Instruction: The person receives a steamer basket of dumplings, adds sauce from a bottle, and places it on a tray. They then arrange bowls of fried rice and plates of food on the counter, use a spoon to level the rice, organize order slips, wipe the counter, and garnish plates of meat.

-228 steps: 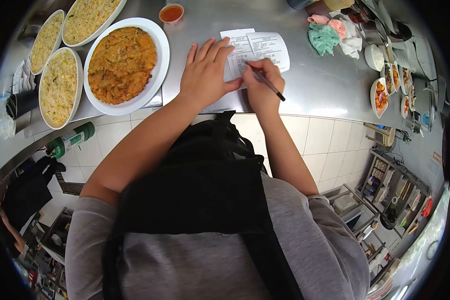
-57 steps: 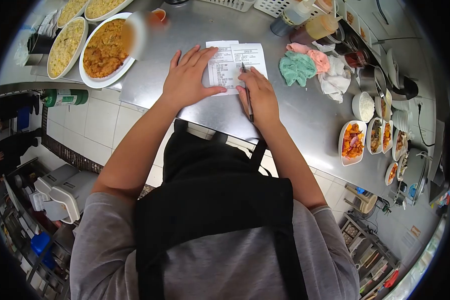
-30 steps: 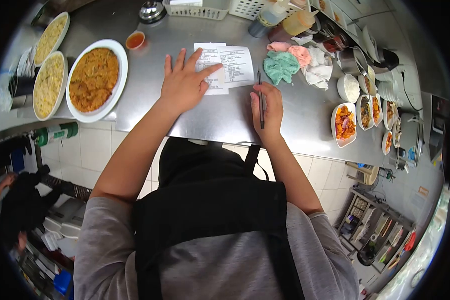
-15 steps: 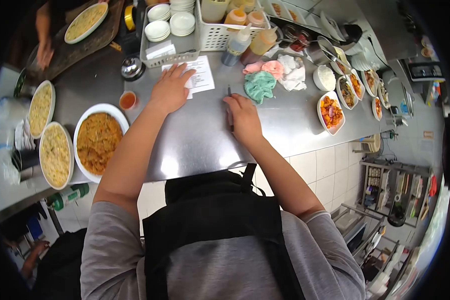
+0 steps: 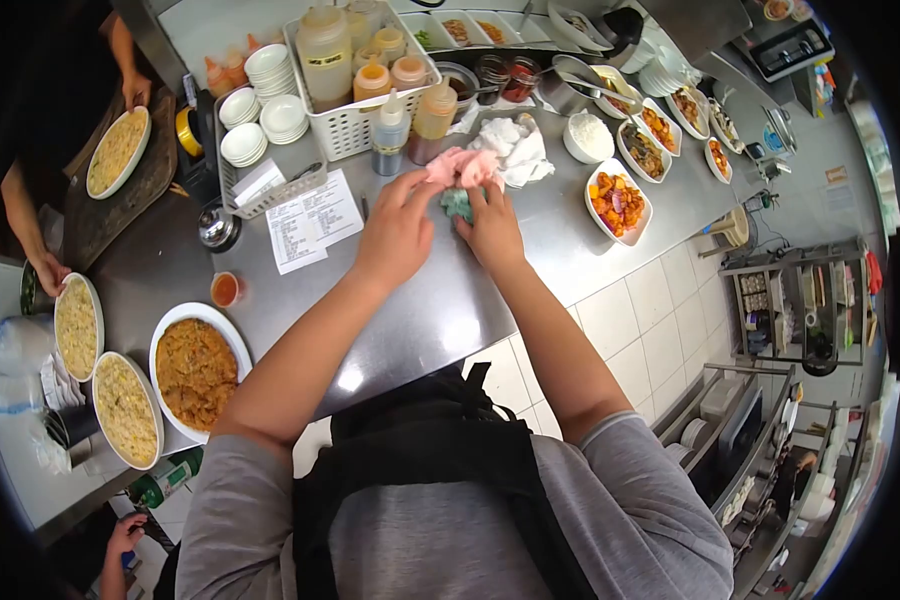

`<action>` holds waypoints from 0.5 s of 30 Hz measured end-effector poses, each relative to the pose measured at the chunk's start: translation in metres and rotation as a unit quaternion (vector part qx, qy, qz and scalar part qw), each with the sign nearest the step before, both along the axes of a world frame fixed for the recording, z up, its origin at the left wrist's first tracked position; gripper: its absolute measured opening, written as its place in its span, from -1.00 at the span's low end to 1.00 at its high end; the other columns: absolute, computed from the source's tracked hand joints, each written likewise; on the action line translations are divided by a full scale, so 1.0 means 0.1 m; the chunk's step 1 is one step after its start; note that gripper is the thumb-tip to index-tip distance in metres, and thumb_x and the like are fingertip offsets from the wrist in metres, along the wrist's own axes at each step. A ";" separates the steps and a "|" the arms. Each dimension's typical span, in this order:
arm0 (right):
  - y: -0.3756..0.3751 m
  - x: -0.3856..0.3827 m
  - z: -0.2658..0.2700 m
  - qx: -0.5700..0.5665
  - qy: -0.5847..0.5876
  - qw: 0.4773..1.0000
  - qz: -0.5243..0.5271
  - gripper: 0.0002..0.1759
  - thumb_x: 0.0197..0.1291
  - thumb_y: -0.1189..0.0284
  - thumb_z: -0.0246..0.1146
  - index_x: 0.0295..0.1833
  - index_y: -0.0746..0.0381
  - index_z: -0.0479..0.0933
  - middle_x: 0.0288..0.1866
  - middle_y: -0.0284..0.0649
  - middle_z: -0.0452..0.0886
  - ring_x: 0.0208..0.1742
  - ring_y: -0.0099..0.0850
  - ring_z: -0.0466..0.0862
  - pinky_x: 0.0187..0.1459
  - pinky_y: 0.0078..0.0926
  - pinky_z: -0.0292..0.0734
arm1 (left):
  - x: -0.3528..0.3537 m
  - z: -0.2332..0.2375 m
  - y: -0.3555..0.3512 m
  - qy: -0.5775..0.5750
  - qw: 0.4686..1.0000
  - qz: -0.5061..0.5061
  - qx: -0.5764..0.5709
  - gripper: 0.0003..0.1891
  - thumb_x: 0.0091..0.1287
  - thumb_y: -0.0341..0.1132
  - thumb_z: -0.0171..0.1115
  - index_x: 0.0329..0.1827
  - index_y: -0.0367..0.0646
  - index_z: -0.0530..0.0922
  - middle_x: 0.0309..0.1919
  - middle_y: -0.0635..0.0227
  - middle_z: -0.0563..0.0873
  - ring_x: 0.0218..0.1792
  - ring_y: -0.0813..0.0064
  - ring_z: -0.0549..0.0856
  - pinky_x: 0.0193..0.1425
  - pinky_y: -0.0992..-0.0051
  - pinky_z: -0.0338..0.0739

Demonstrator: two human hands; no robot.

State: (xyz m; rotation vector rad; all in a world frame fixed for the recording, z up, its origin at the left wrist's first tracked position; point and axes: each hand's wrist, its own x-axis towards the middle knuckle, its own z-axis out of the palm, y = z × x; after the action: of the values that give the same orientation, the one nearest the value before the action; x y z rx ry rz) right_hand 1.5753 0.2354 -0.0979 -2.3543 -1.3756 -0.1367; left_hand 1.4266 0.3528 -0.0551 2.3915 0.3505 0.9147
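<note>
My left hand (image 5: 398, 232) has its fingertips closed on the edge of a pink cloth (image 5: 460, 165). Beside it, my right hand (image 5: 492, 232) grips a bunched green cloth (image 5: 456, 205), its fingertips also reaching the pink one. A white cloth (image 5: 515, 150) lies just behind, to the right. Left of my hands, printed slips (image 5: 315, 222) rest on the steel counter (image 5: 420, 320), with a thin dark pen (image 5: 365, 208) at their right edge. Squeeze bottles (image 5: 390, 135) stand behind the pink cloth.
At left are an oval dish of brown food (image 5: 198, 370), rice plates (image 5: 128, 410) and a sauce cup (image 5: 226, 290). Another person's hands (image 5: 50, 272) hold plates. To the right stand a rice bowl (image 5: 588, 138) and a red food dish (image 5: 618, 203).
Both hands have moved onto the cloths, my left leaving the slips and my right letting go of the pen. The green cloth is more bunched. The view has shifted; another person's hands now touch plates.
</note>
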 end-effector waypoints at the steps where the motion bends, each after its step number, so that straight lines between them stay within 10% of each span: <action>1: -0.19 -0.04 0.02 0.000 -0.001 1.000 -0.006 -0.35 -0.01 0.34 0.44 0.23 0.17 0.40 0.21 -0.02 0.42 0.06 0.01 0.52 0.07 -0.19 0.48 | 0.20 0.02 -0.03 -0.011 0.999 -0.030 -0.020 -0.53 0.09 -0.57 0.14 0.15 -0.17 0.52 0.20 0.11 0.49 0.20 0.03 0.49 0.29 0.19 0.41; 13: -2.55 0.22 0.71 -0.169 0.163 0.968 -0.086 -0.50 0.04 0.44 0.39 0.14 0.28 0.51 -0.18 -0.17 0.65 -0.21 -0.21 0.65 -0.13 -0.23 0.56 | 2.07 -0.38 -0.06 0.184 0.979 -0.018 0.087 -0.42 0.19 -0.02 0.34 0.32 0.22 0.46 0.39 0.34 0.39 0.46 0.09 0.23 0.53 0.15 0.11; 15: -2.64 0.39 0.93 0.078 0.507 0.851 -0.113 -0.61 0.15 0.44 0.31 0.09 0.33 0.52 -0.15 -0.23 0.68 -0.14 -0.43 0.66 -0.10 -0.44 0.57 | 2.10 -0.46 -0.15 0.214 0.974 -0.061 0.033 -0.50 0.18 -0.05 0.36 0.22 0.18 0.54 0.34 0.37 0.44 0.44 0.13 0.26 0.53 0.15 0.11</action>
State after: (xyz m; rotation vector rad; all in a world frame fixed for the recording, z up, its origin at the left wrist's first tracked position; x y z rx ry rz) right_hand 1.6145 -0.0284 -0.0049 -1.9069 -0.5291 0.7905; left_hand 1.6364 0.3380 -0.1014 2.6297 0.3317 0.3545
